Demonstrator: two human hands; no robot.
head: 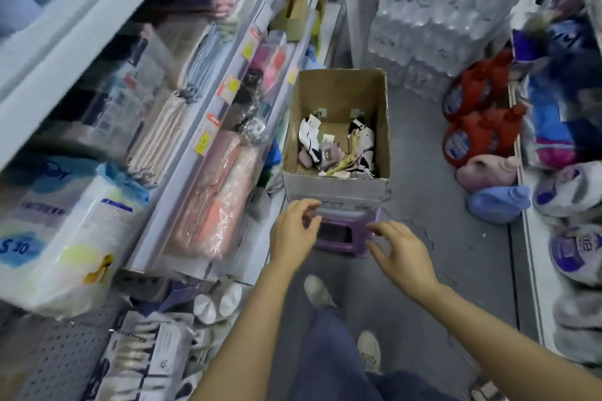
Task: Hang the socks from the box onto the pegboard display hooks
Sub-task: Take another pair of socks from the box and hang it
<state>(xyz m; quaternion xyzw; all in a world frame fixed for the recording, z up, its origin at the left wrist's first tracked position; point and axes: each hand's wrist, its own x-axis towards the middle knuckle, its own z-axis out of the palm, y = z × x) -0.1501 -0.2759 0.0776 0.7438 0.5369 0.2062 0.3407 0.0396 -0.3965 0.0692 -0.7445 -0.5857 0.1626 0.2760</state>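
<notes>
A tall open cardboard box (337,187) stands on a purple plastic stool (338,238) in the aisle. At its bottom lie several pairs of socks (335,148) in white, black and lilac with paper tags. My left hand (293,233) hovers by the stool's left front edge, fingers loosely curled, holding nothing. My right hand (399,246) is at the stool's right front corner, fingers spread and empty. A grey pegboard (52,358) with hooks and packaged goods shows at the lower left.
Shelves of packaged towels and tissue packs (75,231) line the left. Stacked water bottle packs (449,10) stand behind the box. Detergent bottles (472,137) sit on the floor at right beside another shelf. My legs and shoes (317,291) are below.
</notes>
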